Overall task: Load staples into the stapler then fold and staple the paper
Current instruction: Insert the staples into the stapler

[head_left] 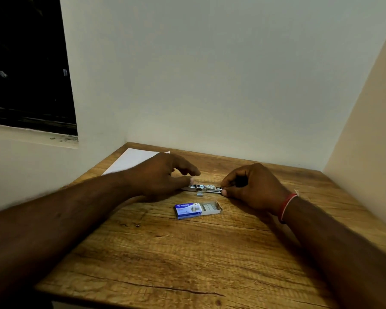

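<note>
While your two hands work at the stapler, it lies opened out flat on the wooden table, right between them. Your right hand is curled up tight and pinches the stapler's right end between thumb and fingers. Your left hand has loose, bent fingers, and its thumb tip touches the left end — I cannot tell if it grips or just rests there. The blue staple box sits just in front of the stapler with its tray slid out, and you can see staples inside. One small grey bit, maybe a piece of staple strip, lies on the table just beside the stapler. The white paper waits flat at the back left corner, not folded yet. Be careful — the stapler is small and shiny, so it could slip out of your pinch and snap shut on a fingertip. A strip could break if you push it in crooked. Your arm could also bump the open box and spill the staples.
</note>
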A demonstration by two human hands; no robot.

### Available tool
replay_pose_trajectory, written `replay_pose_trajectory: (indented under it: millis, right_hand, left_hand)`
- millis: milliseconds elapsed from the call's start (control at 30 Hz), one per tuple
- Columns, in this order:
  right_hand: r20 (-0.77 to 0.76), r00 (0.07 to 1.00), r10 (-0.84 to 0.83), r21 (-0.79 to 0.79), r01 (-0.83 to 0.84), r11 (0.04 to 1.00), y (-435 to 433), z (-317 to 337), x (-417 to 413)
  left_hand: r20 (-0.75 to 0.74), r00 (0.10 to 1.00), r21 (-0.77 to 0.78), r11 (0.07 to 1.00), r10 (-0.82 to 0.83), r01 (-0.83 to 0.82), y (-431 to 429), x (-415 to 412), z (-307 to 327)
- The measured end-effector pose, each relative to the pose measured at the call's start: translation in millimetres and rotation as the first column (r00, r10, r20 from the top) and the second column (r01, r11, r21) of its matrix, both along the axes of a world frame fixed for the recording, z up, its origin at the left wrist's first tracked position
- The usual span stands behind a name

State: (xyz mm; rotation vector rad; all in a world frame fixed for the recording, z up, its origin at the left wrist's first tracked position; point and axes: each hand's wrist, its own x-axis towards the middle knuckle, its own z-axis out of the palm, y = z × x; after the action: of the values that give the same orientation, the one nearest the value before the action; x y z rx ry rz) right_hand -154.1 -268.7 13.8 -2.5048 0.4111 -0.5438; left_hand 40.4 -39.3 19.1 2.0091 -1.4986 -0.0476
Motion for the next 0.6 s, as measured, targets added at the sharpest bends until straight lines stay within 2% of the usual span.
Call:
replay_pose_trajectory:
  millis: [133,367,600]
  right_hand:
    - [0.063,0.998,-0.024,-0.066,0.028,0.997,8.7,-2.5,0.8]
    - [0.006,0.979,0.205,-0.22,-0.199,0.955,36.8,-1.7,9.7]
    - [-0.003,0.98,0.201,-0.212,-0.197,0.957,40.1,-6.4,14.8]
  left_hand:
    - [-0.012,1.0,0.004,1.0,0.014,-0.014,7.1,6.9,4.0]
    - [0.044,0.996,-0.001,0.997,-0.071,0.072,11.8,-3.1,14.7]
    - [0.019,0.987,0.119,0.981,-0.159,0.156,19.7,-13.3,25.4]
